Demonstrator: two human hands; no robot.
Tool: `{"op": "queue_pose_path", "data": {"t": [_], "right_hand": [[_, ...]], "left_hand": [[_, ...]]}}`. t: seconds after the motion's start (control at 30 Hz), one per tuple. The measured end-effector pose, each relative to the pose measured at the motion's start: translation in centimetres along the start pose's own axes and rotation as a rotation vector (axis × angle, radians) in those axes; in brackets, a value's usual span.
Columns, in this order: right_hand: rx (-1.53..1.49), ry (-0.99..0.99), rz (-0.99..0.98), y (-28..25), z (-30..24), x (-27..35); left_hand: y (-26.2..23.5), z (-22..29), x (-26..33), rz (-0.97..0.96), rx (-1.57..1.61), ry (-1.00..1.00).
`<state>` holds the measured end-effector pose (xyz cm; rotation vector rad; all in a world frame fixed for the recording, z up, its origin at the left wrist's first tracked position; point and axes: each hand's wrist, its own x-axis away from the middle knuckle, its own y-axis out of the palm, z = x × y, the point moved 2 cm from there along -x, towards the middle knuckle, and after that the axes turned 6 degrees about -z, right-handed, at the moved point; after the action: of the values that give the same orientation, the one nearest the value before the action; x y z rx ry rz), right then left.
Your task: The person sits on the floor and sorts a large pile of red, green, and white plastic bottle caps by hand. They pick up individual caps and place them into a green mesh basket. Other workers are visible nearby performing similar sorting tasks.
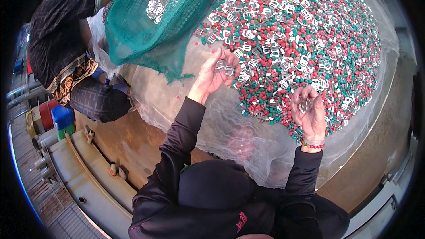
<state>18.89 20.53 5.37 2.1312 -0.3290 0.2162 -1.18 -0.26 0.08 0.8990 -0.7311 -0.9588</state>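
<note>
The left hand (214, 71) is near the lower left edge of the pile (318, 57), palm up and fingers curled around a few buckles (225, 67), which lie toward the fingers rather than deep in the palm. The right hand (309, 108) is farther right and a little nearer the body, over the lower part of the pile; its palm is also turned up, and its bent fingers and thumb close around a small clump of buckles, whose exact number I cannot tell. The two hands are well apart. Both sleeves (179, 128) are dark, and a red beaded bracelet (313, 145) circles the right wrist beside a paler band. The pile is a wide spread of small red, green and white bits, with many more pale and clear buckles strewn among them, thickest along its left side and middle. It lies on a thin whitish sheet (161, 90), which is wrinkled and bunched in front of the body. To the left of the pile is a green basket (137, 2) with slotted walls, with a heap of pale buckles inside; a green net (133, 46) drapes over its near side and trails onto the sheet. A co-worker (62, 40) in dark patterned clothes sits at the far left, arms reaching forward past the basket. Below them, near the left edge, a blue tub (63, 116) stands beside a red tub (47, 114).
</note>
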Motion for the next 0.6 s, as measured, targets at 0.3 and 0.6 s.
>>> {"op": "queue_pose_path", "data": {"t": [0.3,0.6], "right_hand": [[1.558,0.019,0.367,-2.8,5.6,-3.5],[0.942,-0.001,0.332,-3.3,5.3,-4.7]], "left_hand": [[-1.5,-4.0,-0.2,0.435,-1.847,-0.289],[2.3,-2.6,-1.6,0.108,-1.111,-0.28]]}}
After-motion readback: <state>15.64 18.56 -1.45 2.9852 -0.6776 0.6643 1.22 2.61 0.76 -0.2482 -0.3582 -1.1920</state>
